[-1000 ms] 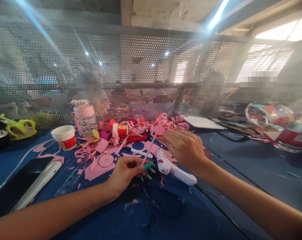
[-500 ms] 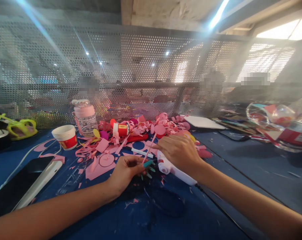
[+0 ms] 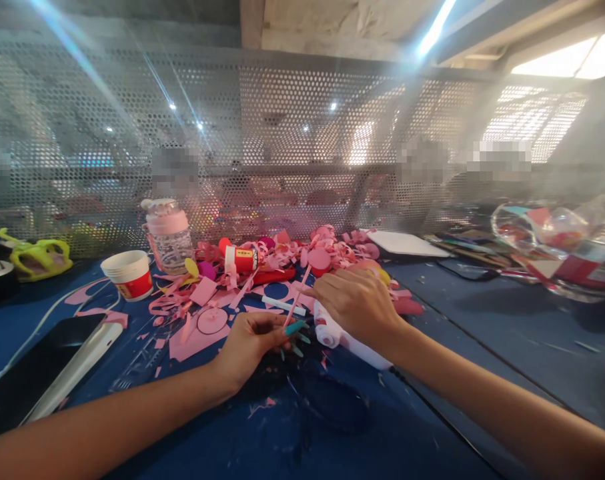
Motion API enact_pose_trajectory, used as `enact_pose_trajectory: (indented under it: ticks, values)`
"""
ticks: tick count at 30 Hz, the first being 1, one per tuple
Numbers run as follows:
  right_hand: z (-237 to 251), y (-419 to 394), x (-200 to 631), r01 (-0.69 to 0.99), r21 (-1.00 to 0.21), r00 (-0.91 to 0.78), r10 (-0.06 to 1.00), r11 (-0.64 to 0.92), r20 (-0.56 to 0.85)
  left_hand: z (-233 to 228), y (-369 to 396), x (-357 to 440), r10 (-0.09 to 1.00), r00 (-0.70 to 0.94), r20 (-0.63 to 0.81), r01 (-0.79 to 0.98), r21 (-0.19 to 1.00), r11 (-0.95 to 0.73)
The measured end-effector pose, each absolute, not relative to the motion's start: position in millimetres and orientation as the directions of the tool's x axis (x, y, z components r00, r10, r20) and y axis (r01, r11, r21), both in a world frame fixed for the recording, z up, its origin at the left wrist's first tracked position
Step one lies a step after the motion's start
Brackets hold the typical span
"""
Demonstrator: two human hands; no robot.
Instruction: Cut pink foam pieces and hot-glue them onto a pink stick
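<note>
My left hand, with long teal nails, pinches the lower end of a thin pink strip. This strip slants up toward the pink discs. My right hand is closed beside it, its fingertips close to the strip; whatever it holds is hidden by the hand. Partly under the right hand and wrist is a white tool with a black cord, which looks like a glue gun. A short white stick lies behind the left hand. Pink sheet scraps with round cut-outs lie around it.
Pink cuttings are heaped at the back, with a tipped red paper cup. At left are stacked paper cups, a pink-lidded bottle, a black phone and a yellow crown-like piece. Clear plastic packaging stands right; a perforated screen rises behind.
Almost nothing differs. The view has shifted very slightly; both hands and the pink strip keep the same pose.
</note>
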State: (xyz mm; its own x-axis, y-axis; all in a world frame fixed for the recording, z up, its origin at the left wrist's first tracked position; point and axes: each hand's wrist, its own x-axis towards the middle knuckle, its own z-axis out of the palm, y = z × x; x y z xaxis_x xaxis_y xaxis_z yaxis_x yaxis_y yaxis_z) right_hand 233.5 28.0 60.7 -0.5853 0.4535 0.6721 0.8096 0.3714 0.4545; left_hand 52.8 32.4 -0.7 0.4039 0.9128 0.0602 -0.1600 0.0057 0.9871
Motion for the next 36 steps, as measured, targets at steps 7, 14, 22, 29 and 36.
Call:
enact_pose_trajectory:
  ticks: [7, 14, 22, 29, 36]
  values:
    - [68, 30, 241, 0.879, 0.403, -0.475, 0.395, 0.253, 0.786, -3, 33, 53, 0.900, 0.432, 0.054, -0.195, 0.980, 0.035]
    - [64, 30, 236, 0.843, 0.448, -0.536, 0.399, 0.297, 0.744, -3, 33, 52, 0.900, 0.433, 0.056, -0.174, 0.984, 0.023]
    - [64, 27, 236, 0.828, 0.416, -0.552, 0.410, 0.377, 0.726, -2, 33, 54, 0.903, 0.426, 0.054, -0.165, 0.986, 0.020]
    - [69, 31, 242, 0.877, 0.418, -0.479, 0.381, 0.236, 0.791, -2, 33, 53, 0.906, 0.418, 0.063, -0.169, 0.986, 0.010]
    - [62, 28, 235, 0.851, 0.393, -0.522, 0.496, 0.347, 0.694, -2, 32, 54, 0.911, 0.408, 0.061, -0.185, 0.982, 0.017]
